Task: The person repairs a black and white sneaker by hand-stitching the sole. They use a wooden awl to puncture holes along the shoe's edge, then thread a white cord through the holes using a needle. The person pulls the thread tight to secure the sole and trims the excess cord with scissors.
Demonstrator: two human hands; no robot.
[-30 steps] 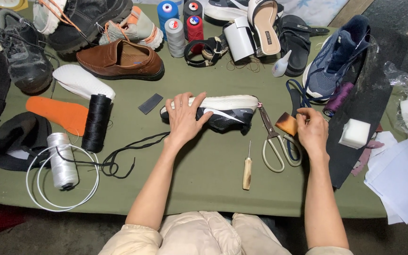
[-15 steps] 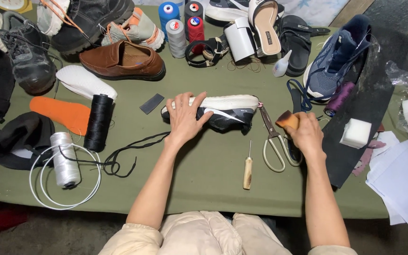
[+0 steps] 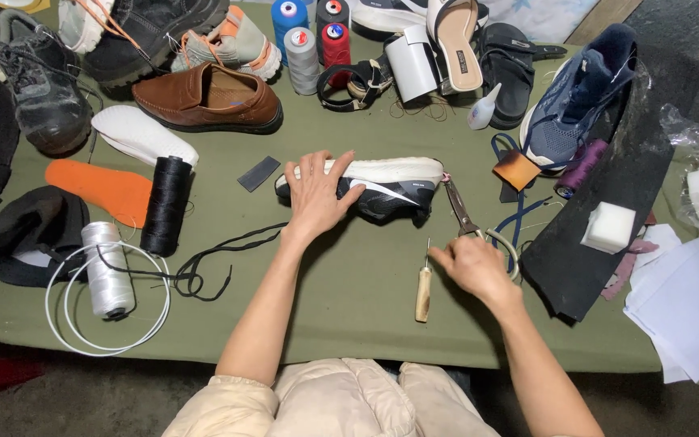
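A black sneaker [image 3: 390, 194] with a white sole lies on its side in the middle of the green table [image 3: 349, 299]. My left hand [image 3: 315, 194] presses on its toe end, fingers spread over the sole and thumb across the upper. My right hand [image 3: 475, 267] hovers low over the handles of the scissors [image 3: 461, 212], holding nothing, its fingers pointing at the metal shaft of a wooden-handled awl [image 3: 423, 290]. A small brown block [image 3: 516, 168] lies by itself to the right of the sneaker.
Several shoes crowd the far edge, among them a brown loafer [image 3: 208, 99] and a blue sneaker [image 3: 574, 101]. Thread spools [image 3: 305, 40], a black spool [image 3: 167, 204], a white spool [image 3: 107, 267], an orange insole [image 3: 103, 186], a white foam block [image 3: 608, 226] and papers [image 3: 689, 299] are around.
My right hand has let go of the brown block, which now lies beside the blue sneaker, and has moved down and left to the awl. My left hand stays on the sneaker.
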